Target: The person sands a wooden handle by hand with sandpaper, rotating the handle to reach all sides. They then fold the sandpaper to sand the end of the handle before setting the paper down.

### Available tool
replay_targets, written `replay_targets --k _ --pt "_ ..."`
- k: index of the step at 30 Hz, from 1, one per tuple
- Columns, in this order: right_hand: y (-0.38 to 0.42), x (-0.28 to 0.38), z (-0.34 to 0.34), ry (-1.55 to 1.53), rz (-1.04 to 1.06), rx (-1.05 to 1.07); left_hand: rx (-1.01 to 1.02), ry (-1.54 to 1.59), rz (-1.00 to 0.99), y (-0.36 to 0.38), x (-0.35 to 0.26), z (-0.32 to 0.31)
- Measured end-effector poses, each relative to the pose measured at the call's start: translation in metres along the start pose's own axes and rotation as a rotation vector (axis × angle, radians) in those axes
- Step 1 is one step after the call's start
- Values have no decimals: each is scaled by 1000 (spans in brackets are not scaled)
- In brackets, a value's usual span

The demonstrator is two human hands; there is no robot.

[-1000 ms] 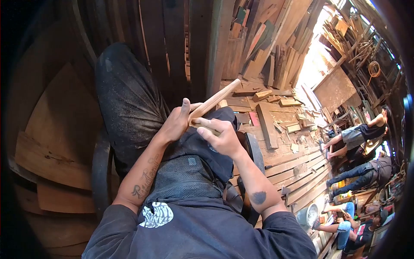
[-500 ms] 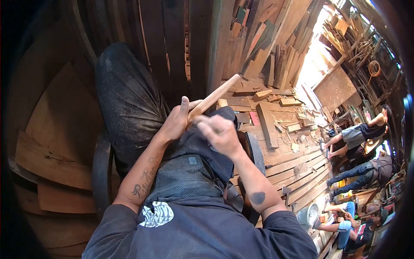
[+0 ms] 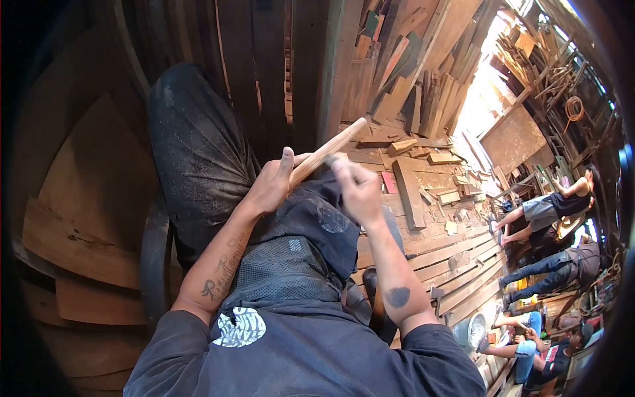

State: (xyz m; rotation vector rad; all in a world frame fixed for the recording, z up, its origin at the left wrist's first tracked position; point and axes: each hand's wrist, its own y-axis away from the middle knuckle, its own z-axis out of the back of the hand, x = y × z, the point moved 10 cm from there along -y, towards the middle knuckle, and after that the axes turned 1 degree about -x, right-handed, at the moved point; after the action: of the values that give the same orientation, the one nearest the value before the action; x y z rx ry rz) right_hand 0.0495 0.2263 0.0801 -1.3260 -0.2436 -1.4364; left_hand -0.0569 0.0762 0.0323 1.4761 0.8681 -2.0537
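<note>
A slim, light-brown wooden stick (image 3: 340, 139) with a rounded tip slants up and to the right over my lap. My left hand (image 3: 270, 182) is wrapped under its lower end, thumb pointing up. Partway along the stick is my right hand (image 3: 360, 192), its fingers closed and pressed against the wood's side. A small greyish patch shows at those fingertips, too blurred to name. Below both hands, a dark cloth (image 3: 340, 231) with a faded print lies across my lap.
Wood offcuts and a thick plank (image 3: 409, 192) litter the floor at right. Boards (image 3: 397, 92) lean against the wall behind. A metal bucket (image 3: 471, 329) stands at lower right, near several other people. Large curved panels (image 3: 73, 245) are at left.
My right hand has slid up and to the right along the stick, away from my left hand. My left hand keeps its hold, and the stick's tip has dipped slightly.
</note>
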Motion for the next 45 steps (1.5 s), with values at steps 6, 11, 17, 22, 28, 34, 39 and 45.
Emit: replay_targets --k 6,11,17,22,28,34,39,45 --pt "7 2 -14 -80 -61 112 -19 29 42 3 3 1" --pt "23 14 -39 32 13 264 -15 12 26 -2 10 1" --pt "-14 -18 20 80 33 -97 20 -12 -5 2 -4 0" --pt "24 18 -34 62 12 220 17 -19 26 1 4 1" --pt "-3 2 10 154 23 -14 3 36 -37 1 -4 1" --pt "16 21 -28 -35 112 92 2 48 -16 -1 6 4" --pt "16 18 -35 176 99 178 2 103 7 -4 15 3" --pt "2 -2 -11 -39 18 -34 16 127 -4 0 4 1"
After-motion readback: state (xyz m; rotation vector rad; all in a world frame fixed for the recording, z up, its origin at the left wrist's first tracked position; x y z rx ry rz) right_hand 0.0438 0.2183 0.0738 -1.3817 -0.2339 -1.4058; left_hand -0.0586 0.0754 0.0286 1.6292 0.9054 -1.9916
